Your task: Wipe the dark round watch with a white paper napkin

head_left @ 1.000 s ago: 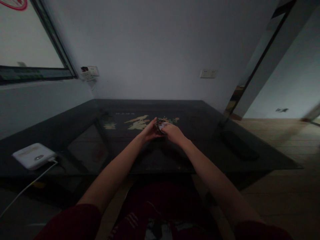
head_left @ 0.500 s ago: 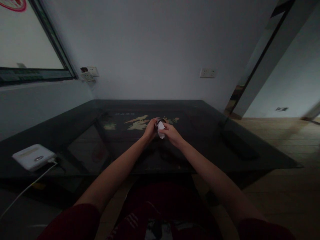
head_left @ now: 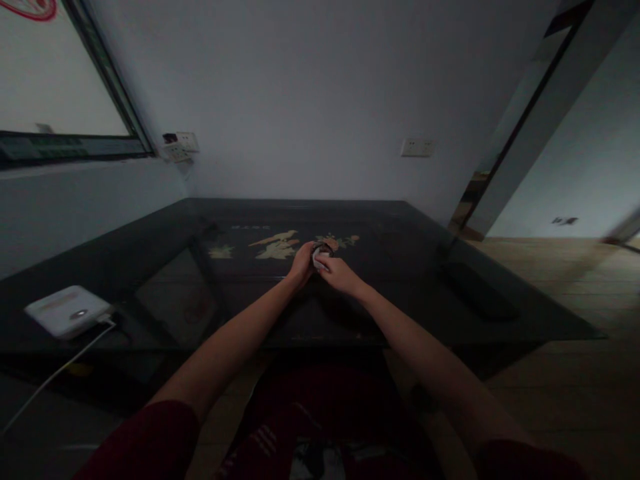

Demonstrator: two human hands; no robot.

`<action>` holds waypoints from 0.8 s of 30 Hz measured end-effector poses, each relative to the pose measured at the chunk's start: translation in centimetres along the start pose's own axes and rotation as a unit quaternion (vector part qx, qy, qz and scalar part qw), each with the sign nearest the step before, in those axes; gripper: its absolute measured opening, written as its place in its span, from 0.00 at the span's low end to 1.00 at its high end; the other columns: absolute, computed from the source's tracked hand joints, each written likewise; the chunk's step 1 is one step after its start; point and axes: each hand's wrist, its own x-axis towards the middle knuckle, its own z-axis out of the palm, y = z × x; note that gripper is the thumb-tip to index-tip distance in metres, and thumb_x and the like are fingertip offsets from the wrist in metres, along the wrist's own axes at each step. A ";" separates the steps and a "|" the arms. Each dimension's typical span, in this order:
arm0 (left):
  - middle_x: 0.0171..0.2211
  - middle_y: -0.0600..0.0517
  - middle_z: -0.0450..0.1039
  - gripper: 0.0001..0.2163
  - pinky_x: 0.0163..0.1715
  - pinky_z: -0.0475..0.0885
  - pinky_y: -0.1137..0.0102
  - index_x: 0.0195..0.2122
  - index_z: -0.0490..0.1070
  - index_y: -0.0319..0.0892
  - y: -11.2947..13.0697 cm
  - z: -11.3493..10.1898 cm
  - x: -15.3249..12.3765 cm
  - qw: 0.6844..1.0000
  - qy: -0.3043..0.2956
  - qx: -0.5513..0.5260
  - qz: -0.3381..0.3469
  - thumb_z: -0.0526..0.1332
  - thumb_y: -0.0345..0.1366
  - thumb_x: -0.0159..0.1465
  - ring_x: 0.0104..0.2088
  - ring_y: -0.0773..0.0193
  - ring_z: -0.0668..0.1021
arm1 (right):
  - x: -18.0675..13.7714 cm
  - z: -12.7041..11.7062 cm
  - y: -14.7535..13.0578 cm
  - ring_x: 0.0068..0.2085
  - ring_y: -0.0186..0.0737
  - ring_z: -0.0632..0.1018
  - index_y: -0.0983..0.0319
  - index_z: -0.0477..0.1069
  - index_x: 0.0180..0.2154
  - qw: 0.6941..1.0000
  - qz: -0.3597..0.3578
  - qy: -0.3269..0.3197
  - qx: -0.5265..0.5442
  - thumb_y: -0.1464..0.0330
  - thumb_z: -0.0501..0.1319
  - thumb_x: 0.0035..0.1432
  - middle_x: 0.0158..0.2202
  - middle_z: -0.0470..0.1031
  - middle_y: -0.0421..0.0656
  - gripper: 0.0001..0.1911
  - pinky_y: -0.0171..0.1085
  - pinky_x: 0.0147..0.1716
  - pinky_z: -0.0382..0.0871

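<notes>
Both my hands meet over the middle of a dark glass table [head_left: 165,293]. My left hand [head_left: 301,263] is closed around a small dark round object [head_left: 323,251] that I cannot identify in the dim light. My right hand [head_left: 339,272] is closed too, pinching a small white cloth or tissue [head_left: 317,261] against that object. The two hands touch each other and hide most of what they hold. Painted birds and flowers [head_left: 280,244] show under the glass just beyond the hands.
A white power bank [head_left: 67,311] with a white cable [head_left: 55,375] lies at the table's left. A long dark object [head_left: 477,290] lies at the right. Wall sockets [head_left: 179,147] sit by the window [head_left: 55,87]. Wooden floor [head_left: 575,293] opens to the right.
The white cloth, hanging loose below the object half a second ago, is now bunched small between my fingers. My hands have shifted slightly but stay together over the table's middle.
</notes>
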 end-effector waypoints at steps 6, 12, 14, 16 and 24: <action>0.28 0.54 0.74 0.10 0.27 0.69 0.75 0.35 0.73 0.40 -0.3 -0.1 0.2 0.999 0.006 0.038 0.013 0.60 0.41 0.58 0.27 0.68 0.75 | -0.8 -0.6 -1.9 0.48 0.49 0.77 0.65 0.72 0.48 0.970 0.002 -0.033 -0.239 0.77 0.51 0.59 0.48 0.77 0.56 0.19 0.41 0.45 0.69; 0.24 0.54 0.73 0.12 0.24 0.67 0.74 0.34 0.71 0.40 -0.5 -0.2 0.9 0.999 0.030 0.019 -0.029 0.60 0.44 0.59 0.23 0.68 0.74 | -0.5 0.8 -1.4 0.58 0.48 0.71 0.73 0.72 0.49 0.958 -0.012 -0.003 -0.286 0.78 0.49 0.63 0.53 0.74 0.61 0.19 0.44 0.60 0.59; 0.25 0.54 0.74 0.12 0.25 0.68 0.74 0.35 0.72 0.40 -0.6 -0.2 1.0 0.999 0.026 0.018 -0.028 0.60 0.44 0.59 0.24 0.68 0.75 | -0.5 1.2 -1.0 0.59 0.49 0.71 0.73 0.73 0.49 0.954 0.003 -0.006 -0.298 0.78 0.49 0.62 0.54 0.74 0.60 0.19 0.46 0.61 0.58; 0.26 0.53 0.74 0.11 0.25 0.68 0.75 0.35 0.72 0.40 -0.7 -0.2 1.1 0.999 0.017 0.025 -0.018 0.60 0.44 0.59 0.24 0.68 0.75 | -0.6 1.4 -0.9 0.58 0.50 0.72 0.72 0.73 0.50 0.952 0.003 -0.009 -0.306 0.78 0.50 0.62 0.52 0.75 0.59 0.19 0.47 0.61 0.59; 0.26 0.54 0.73 0.11 0.24 0.66 0.76 0.33 0.72 0.39 -0.4 -0.2 0.3 0.998 0.008 0.067 0.014 0.60 0.43 0.61 0.24 0.70 0.72 | -0.7 0.7 -1.2 0.42 0.47 0.78 0.64 0.74 0.41 0.982 0.043 0.002 -0.183 0.77 0.54 0.54 0.39 0.78 0.53 0.14 0.40 0.42 0.67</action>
